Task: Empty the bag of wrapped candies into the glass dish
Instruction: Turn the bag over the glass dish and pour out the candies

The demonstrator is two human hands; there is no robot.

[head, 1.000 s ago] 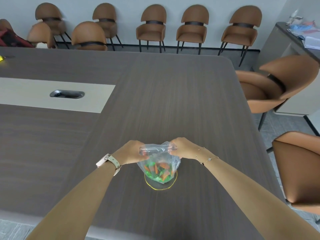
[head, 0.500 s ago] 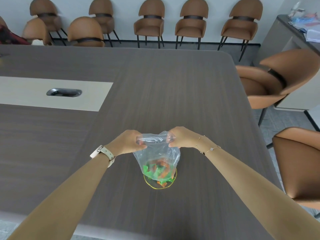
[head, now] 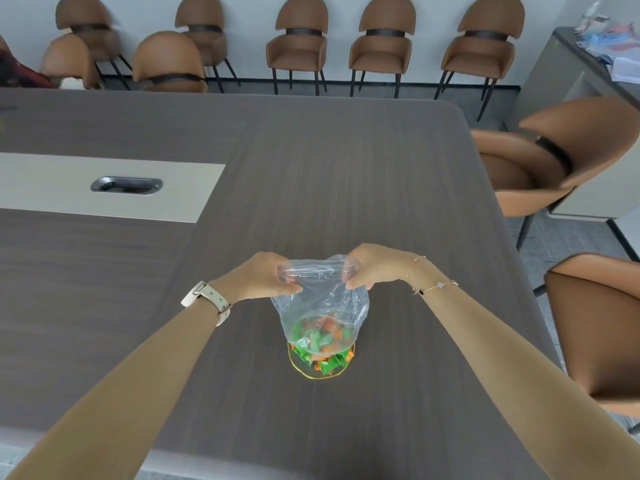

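We hold the clear plastic bag (head: 320,299) upside down over the glass dish (head: 320,370), which sits on the dark wood table (head: 346,168). Our left hand (head: 263,277) and right hand (head: 372,268) each pinch an upper corner of the bag. Green and orange wrapped candies (head: 322,351) crowd the bag's lower mouth and lie in the gold-rimmed dish. The left wrist wears a watch (head: 207,299).
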